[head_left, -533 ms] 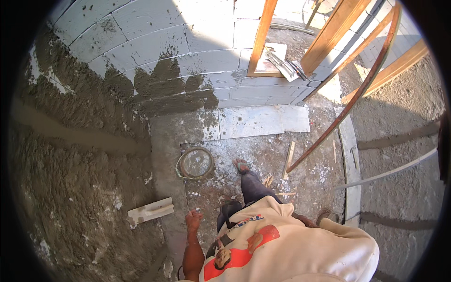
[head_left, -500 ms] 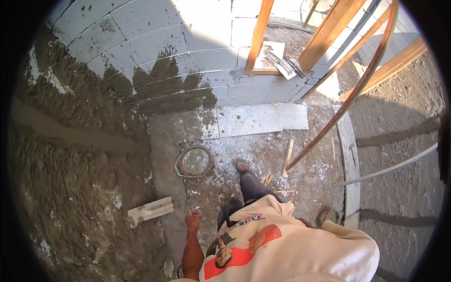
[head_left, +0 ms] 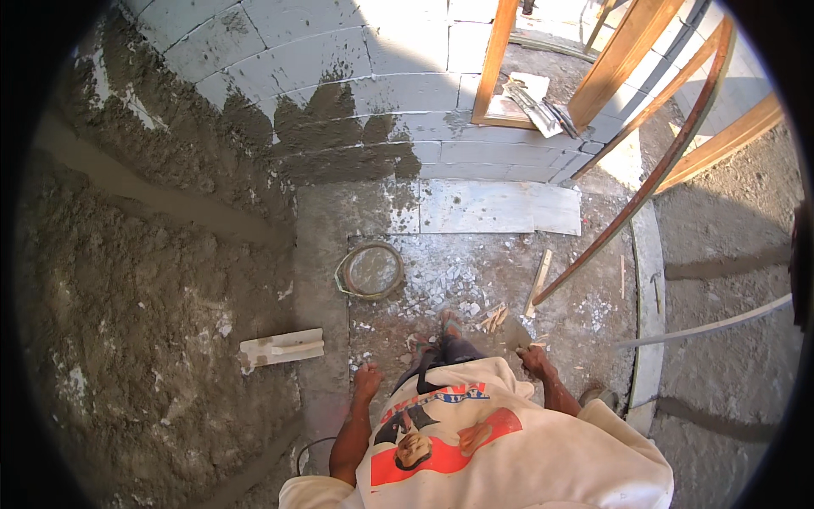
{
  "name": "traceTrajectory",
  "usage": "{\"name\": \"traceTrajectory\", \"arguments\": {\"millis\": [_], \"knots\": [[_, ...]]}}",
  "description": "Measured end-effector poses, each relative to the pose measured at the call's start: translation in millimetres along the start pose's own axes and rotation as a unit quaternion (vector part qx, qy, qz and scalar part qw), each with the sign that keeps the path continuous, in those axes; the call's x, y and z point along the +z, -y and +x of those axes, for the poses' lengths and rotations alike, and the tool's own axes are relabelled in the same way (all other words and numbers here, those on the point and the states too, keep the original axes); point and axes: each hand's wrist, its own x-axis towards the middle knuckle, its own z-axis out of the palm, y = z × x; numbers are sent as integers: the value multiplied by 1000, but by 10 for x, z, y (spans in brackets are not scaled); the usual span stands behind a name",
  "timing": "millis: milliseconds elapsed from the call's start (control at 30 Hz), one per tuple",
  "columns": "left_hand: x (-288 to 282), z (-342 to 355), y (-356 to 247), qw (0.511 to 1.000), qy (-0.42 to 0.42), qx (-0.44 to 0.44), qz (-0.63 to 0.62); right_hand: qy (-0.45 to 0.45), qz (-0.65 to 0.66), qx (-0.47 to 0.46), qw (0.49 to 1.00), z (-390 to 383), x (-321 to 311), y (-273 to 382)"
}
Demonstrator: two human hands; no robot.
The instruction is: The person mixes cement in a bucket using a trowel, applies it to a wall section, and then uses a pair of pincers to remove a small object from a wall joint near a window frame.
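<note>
My right hand (head_left: 536,363) is closed on a trowel (head_left: 515,333); its grey, pointed blade sticks out beyond the fingers, and the handle is hidden in the hand. At my left side hangs my left hand (head_left: 368,378), fingers curled in, with nothing showing from them. A long whitish float (head_left: 282,349), smeared with mortar, lies to the left of that hand, apart from it. Ahead of my feet stands a round bucket (head_left: 373,295) with a handle at its left side and grey stuff inside.
Ahead, a white block wall (head_left: 500,157) bears wet grey mortar at its lower left. Rough mortar (head_left: 161,280) covers the left side. Papers and tools (head_left: 536,103) rest in a wooden frame (head_left: 490,64). A hose-like curved strip (head_left: 640,191), wood scraps (head_left: 493,319) and white chips lie rightward.
My right hand, hidden before, has come out at the right with the trowel. My left hand has shifted slightly up and right in the picture, and the view has turned a little.
</note>
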Motion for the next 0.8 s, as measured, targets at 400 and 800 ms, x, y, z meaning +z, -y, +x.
{"name": "traceTrajectory", "arguments": {"millis": [400, 800], "knots": [[-369, -264, -309, 983, -17, -32, -178, -7, 42, -79, 996, 783, 70, 476], [-822, 489, 282, 997, -64, -28, 45, 14, 26, 93, 995, 121, 490, -748]]}}
